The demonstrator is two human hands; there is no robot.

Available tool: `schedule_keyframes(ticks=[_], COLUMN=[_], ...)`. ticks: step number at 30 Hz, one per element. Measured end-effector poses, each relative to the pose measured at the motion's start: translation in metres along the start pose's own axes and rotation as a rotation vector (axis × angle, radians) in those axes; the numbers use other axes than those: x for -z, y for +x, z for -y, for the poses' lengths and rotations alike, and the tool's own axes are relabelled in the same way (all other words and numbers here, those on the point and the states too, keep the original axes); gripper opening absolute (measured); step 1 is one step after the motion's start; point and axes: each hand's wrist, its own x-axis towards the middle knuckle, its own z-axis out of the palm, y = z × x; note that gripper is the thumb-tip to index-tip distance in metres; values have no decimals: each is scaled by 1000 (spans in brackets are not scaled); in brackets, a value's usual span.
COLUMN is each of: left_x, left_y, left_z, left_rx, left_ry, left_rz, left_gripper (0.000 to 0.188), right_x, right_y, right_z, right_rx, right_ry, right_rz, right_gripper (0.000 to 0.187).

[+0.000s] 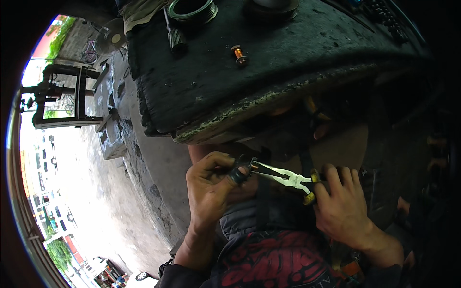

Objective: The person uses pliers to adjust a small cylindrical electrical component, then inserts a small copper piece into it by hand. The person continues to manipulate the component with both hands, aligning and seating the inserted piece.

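Note:
My left hand (209,185) is closed around a small dark ring-shaped part (236,175), held up in front of my chest just below the bench edge. In my right hand (342,204) is a pair of pliers (294,180) with bright metal jaws and yellow-and-black handles. The pliers' jaws are parted, and their tips reach the dark part beside my left fingertips. A small copper-coloured bit (254,167) shows at those tips; whether the jaws grip it is too small to make out.
The dark workbench (211,89) has a rough, chipped front edge. On it lie a copper-coloured cylindrical piece (239,56), a fluted metal tool (176,38), a threaded metal ring (209,18) and a chain (386,21). A metal frame (82,96) and a fan (108,38) stand to the left.

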Motion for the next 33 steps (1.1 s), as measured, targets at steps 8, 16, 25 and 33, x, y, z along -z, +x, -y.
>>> schedule_keyframes(ticks=[8,16,25,33], left_x=[6,8,10,6], left_y=[2,4,8,13], left_z=[7,7,13,10], left_rx=[-41,-75,-122,90], left_ry=[0,-16,12,-120], left_rz=[34,88,116,-35], left_gripper=[17,19,18,18], right_x=[-4,-2,8,11], right_y=[2,0,3,-4], right_z=[-2,-9,-13,6], right_rx=[-72,-95,-225,-88], right_ry=[306,557,815,158], right_rz=[140,259,461,79], right_gripper=[31,39,33,31])
